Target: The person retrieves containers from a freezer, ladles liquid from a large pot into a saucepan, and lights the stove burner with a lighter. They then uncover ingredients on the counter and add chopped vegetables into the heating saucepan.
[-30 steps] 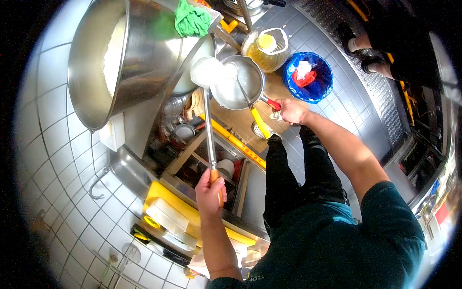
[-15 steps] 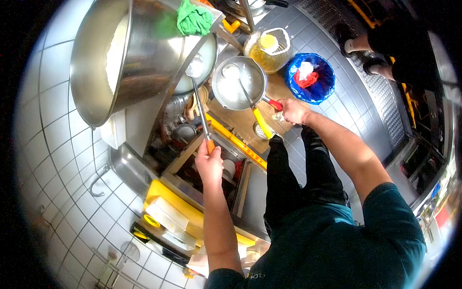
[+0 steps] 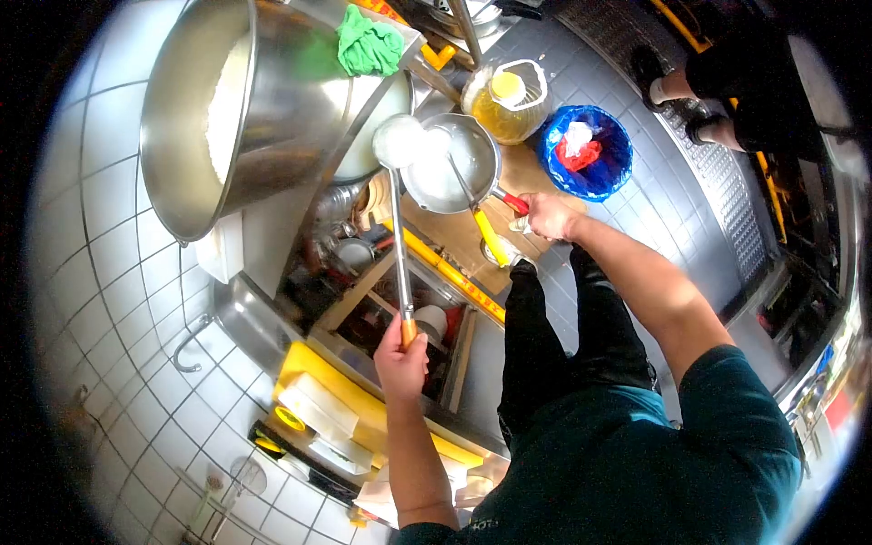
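My left hand (image 3: 401,363) is closed round the orange handle of a long ladle (image 3: 400,150). The ladle's bowl, which looks white and shiny, is at the left rim of a saucepan (image 3: 481,193). My right hand (image 3: 551,216) grips the saucepan's red handle. Inside the saucepan is pale liquid, with glare on it. A second utensil with a yellow handle (image 3: 491,238) leans in the pan, its lower end in the liquid. Partly hidden behind the ladle, a wide vessel of whitish liquid (image 3: 363,150) lies left of the pan.
A large steel pot (image 3: 291,109) with white contents stands at upper left, near a green cloth (image 3: 370,42). Beyond the saucepan are an oil jug (image 3: 505,107) and a blue-lined bin (image 3: 610,173). Another person's legs (image 3: 718,100) are at upper right.
The ladle has moved right, from over the wide vessel to the saucepan's rim, and my left hand has shifted slightly right and down. My right hand still holds the saucepan, which has barely moved.
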`<state>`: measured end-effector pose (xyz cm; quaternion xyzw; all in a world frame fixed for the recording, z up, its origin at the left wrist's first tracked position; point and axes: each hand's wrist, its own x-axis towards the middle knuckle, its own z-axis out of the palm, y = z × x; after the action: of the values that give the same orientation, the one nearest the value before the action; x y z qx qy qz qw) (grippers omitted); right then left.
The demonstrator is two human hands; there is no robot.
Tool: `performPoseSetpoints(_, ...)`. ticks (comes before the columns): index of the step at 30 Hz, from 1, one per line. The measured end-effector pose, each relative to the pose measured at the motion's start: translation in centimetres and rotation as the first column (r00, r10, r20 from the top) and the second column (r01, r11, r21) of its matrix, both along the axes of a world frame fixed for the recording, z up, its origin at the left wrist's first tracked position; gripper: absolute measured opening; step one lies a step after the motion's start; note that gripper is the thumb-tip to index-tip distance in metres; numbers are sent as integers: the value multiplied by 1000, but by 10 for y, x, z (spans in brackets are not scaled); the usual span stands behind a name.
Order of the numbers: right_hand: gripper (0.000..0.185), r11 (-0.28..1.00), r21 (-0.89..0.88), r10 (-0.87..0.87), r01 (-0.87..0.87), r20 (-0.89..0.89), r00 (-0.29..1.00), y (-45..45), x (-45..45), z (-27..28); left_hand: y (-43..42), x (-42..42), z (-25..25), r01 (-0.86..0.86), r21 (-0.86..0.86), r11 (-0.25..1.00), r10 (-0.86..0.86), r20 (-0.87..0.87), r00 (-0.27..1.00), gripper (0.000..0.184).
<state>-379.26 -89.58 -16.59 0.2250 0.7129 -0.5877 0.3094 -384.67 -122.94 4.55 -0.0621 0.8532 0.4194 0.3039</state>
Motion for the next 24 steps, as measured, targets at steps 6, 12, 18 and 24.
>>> performPoseSetpoints(6,23,973,-183,-131,138,51,990,1,8,15,0,-15,-37,263,-553,791,-545,-441,713,54)
performPoseSetpoints(12,38,955,-184,-204,232,159,966,-6,29,65,17,-96,-102,180,-586,790,-499,-443,745,55)
performPoseSetpoints(18,30,975,-52,-199,214,206,958,-33,60,154,43,-164,-92,73,-555,829,-382,-465,799,73)
performPoseSetpoints(24,33,869,-118,-462,481,157,873,-87,65,289,60,-56,53,744,-338,576,-817,-258,515,68)
